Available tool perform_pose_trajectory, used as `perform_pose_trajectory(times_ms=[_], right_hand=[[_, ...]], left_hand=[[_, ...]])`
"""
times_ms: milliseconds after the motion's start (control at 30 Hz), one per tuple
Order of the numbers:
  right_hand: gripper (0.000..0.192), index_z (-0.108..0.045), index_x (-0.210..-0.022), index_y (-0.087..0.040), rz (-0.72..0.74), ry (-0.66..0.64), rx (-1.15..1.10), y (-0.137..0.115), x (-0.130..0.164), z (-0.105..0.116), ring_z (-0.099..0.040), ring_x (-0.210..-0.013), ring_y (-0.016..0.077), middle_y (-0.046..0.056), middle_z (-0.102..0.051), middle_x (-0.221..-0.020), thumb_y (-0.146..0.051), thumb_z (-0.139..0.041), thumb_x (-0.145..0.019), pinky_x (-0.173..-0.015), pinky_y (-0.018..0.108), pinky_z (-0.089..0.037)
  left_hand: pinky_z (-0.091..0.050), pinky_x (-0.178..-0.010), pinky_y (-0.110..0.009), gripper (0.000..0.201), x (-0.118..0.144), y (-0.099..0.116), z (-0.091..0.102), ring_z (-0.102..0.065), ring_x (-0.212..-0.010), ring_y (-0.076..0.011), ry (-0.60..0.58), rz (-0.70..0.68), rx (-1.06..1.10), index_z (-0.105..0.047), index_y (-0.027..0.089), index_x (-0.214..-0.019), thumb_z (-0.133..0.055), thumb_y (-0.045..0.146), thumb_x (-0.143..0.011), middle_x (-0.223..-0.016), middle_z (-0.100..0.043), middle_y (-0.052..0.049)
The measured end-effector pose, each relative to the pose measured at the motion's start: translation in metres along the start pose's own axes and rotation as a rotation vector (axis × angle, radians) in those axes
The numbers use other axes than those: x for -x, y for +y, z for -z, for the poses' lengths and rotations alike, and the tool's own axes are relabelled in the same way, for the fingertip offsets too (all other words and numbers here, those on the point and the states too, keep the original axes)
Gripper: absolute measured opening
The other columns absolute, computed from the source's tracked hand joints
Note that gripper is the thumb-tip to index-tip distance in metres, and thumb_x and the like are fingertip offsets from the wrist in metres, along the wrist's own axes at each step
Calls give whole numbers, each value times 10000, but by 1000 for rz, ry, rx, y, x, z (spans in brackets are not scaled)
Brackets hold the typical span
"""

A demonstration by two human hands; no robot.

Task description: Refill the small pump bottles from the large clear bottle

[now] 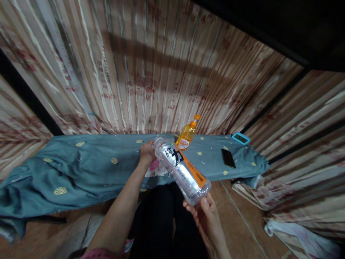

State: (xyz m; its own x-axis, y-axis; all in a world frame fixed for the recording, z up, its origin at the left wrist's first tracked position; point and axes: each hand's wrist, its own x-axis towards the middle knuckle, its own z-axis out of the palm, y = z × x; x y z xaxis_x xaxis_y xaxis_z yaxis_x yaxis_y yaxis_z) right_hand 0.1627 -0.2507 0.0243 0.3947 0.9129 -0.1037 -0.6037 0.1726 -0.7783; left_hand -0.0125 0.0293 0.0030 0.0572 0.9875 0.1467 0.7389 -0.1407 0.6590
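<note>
Drink bottle: the clear plastic drink bottle [181, 166], with a silver-and-orange label, is held slantwise over the near edge of the desk [94, 160]; neck toward the far left, base toward the person's lap. No coloured liquid shows; cannot tell whether a cap is on.
Left hand: the left hand [147, 153] closes at the neck; fingers partly hidden behind it.
Right hand: the right hand [206, 216] grips the base, thumb on one side, fingers beneath.
Pump bottle: an orange-topped pump bottle [185, 136] of yellow liquid stands just beyond the drink bottle; cannot tell if the two touch.
Desk cover: teal pineapple-print cloth [129, 144], creased at left; a pink-and-white cloth [154, 168] lies near the left hand.
Right end: dark smartphone [228, 158], and a blue-framed digital device [240, 138] behind it.
Slip risk: smooth plastic held only at its ends could probably twist free, dropping past the desk edge.
Knock risk: a careless swing of the drink bottle might topple the tall pump bottle, since soft cloth gives uncertain footing.
</note>
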Motion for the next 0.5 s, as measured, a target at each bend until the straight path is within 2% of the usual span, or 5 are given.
perform_pose_trajectory(times_ms=[167,300,500], right_hand=[[490,-933,-1143,-251,4,12,9,-2,3,-5,-917,-681,185,21,-960,-956,-448,-1181,-769,-645,209,-768],[477,-936,-1112,-252,0,24,15,-5,7,-11,-916,-675,173,13,-957,-932,-459,-1185,-761,-654,188,-763],[453,-941,-1106,-262,1,3,1,-3,5,-8,-926,-689,185,12,-959,-949,-446,-1181,-770,-666,207,-775]], left_hand=[[-600,-1040,-355,274,2,4,0,-844,-1289,-340,-3,7,-32,-885,210,-1187,-700,372,-1067,-1288,-916,-153],[-604,-1039,-376,289,1,4,0,-842,-1293,-352,-1,1,-36,-887,220,-1201,-696,396,-1074,-1286,-919,-154],[-608,-1032,-390,301,0,1,-2,-852,-1281,-369,0,5,-24,-897,223,-1179,-704,424,-1066,-1268,-927,-165]])
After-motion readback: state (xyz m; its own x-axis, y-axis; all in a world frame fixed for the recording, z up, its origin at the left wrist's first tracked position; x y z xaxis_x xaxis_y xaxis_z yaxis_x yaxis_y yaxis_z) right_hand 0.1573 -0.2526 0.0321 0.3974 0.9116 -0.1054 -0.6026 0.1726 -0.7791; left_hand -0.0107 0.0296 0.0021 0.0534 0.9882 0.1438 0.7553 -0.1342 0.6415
